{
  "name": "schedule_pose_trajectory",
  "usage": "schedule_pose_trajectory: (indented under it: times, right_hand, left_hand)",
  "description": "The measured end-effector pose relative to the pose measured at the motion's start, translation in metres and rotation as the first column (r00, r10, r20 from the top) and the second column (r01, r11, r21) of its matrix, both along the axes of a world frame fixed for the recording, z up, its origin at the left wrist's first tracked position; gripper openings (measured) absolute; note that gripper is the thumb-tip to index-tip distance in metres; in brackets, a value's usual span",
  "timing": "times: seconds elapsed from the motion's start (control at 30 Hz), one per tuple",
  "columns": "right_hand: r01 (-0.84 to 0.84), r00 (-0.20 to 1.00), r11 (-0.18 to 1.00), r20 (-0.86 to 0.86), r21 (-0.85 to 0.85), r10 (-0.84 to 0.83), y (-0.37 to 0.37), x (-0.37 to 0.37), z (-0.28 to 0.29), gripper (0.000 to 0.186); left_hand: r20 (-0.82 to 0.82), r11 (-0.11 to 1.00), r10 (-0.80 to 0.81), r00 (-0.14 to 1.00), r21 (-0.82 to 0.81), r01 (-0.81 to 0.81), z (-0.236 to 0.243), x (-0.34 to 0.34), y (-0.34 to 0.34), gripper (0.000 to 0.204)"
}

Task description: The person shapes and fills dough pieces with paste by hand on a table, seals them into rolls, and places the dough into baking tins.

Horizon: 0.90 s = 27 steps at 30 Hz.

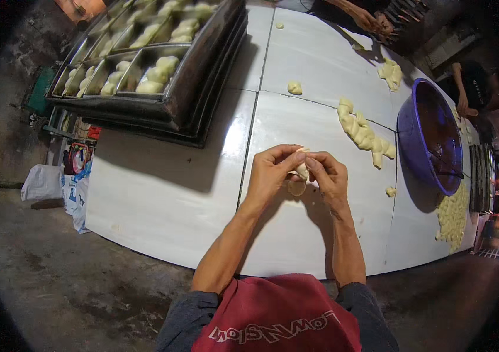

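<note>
Over the white tabletop (202, 205), my left hand (272, 175) and my right hand (330, 179) meet close together. A small piece of pale dough (302, 171) is pinched between the fingertips and thumbs of both. Just under it shows a rounder bit of dough (296, 188); whether it hangs from the held piece or lies on the table I cannot tell. To the right of my hands, a twisted row of dough pieces (358, 130) rests on the table. Two small single lumps lie apart, one dough lump (294, 88) farther off and another dough lump (391, 192) nearer.
Stacked dark metal trays (173, 108), the top one divided and filled with dough balls, stand at the far left. A purple basin (409, 126) with brown contents sits at the right, beside many flat dough pieces (453, 220). Other people's hands (372, 22) are at the far edge.
</note>
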State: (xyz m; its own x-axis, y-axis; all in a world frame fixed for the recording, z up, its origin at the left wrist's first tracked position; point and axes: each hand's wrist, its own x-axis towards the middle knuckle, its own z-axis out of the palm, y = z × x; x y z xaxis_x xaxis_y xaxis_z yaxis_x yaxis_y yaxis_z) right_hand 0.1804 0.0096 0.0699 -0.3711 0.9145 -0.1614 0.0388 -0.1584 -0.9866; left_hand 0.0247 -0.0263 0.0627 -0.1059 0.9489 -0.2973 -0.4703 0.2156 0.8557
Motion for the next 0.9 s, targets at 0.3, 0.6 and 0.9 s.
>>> schedule_pose_trajectory:
  times: [0.3,0.6,0.9]
  right_hand:
    - [-0.104,0.994,0.747,0.102,0.656,0.048,0.012,0.002,-0.017,0.025]
    - [0.144,0.973,0.716,0.033,0.683,-0.227,0.002,-0.016,-0.028,0.01]
    - [-0.247,0.928,0.672,0.37,0.698,-0.043,0.002,-0.001,-0.008,0.024]
  left_hand:
    - [0.075,0.997,-0.025,0.997,0.08,0.019,-0.002,-0.004,-0.003,0.029]
    - [0.09,0.984,-0.092,0.992,0.158,0.077,-0.009,0.008,-0.007,0.026]
    - [-0.196,0.996,-0.094,0.976,-0.025,0.09,-0.026,-0.006,0.002,0.03]
